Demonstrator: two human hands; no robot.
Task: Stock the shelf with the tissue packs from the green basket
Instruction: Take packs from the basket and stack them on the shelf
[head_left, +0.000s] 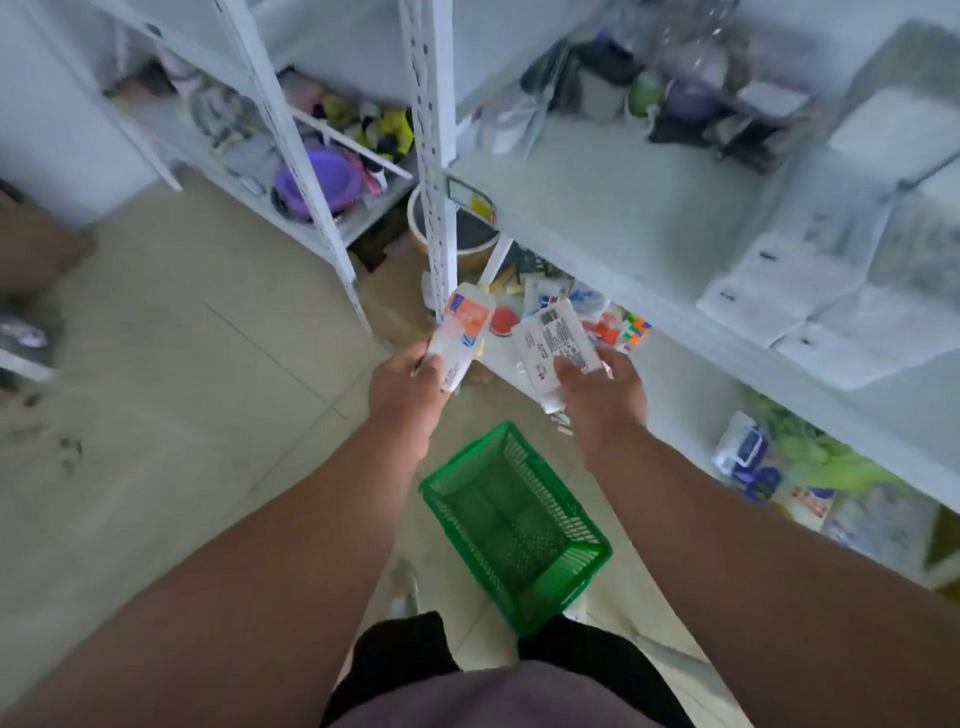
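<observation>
The green basket sits on the floor with nothing showing inside it. Above the basket, the left hand grips an orange-and-white tissue pack and the right hand grips a white tissue pack. More tissue packs lie on the white shelf up to the right of the basket.

Single head-worn wide-angle view, looking steeply down and forward over the person's own arms. Left hand and right hand sit near centre frame; green basket on the floor directly below; white shelf close at upper right.
</observation>
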